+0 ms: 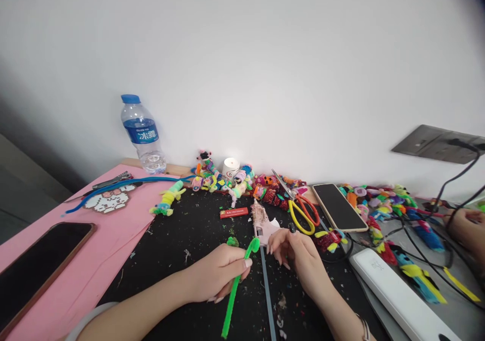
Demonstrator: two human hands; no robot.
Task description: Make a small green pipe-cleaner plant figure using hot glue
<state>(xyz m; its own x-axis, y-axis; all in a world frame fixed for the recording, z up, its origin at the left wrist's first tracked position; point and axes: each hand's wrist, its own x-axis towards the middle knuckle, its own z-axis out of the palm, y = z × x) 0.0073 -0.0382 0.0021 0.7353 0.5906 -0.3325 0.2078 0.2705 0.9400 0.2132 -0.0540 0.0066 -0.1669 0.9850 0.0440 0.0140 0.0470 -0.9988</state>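
Note:
My left hand (222,273) is closed around a bright green pipe cleaner (232,300), which has a small curl at its upper end and a straight tail hanging down. A green fuzzy bit (232,241) shows just behind that hand. My right hand (297,260) is raised over the black mat, its fingers loosely bent and apart, with no object visible in its grasp. A small dark spot shows at its top edge; I cannot tell what it is. Beside its fingertips lies a pale pink glue gun (264,226). Scissors (303,210) with yellow and orange handles rest behind it.
Pipe-cleaner figures (271,195) line the wall, with a paper cup (231,167) among them. A red packet (234,212), two phones (339,207), a water bottle (142,134), blue pipe cleaners (125,183) and a white device (401,293) surround the mat. Cables and another person's hand (468,230) are at right.

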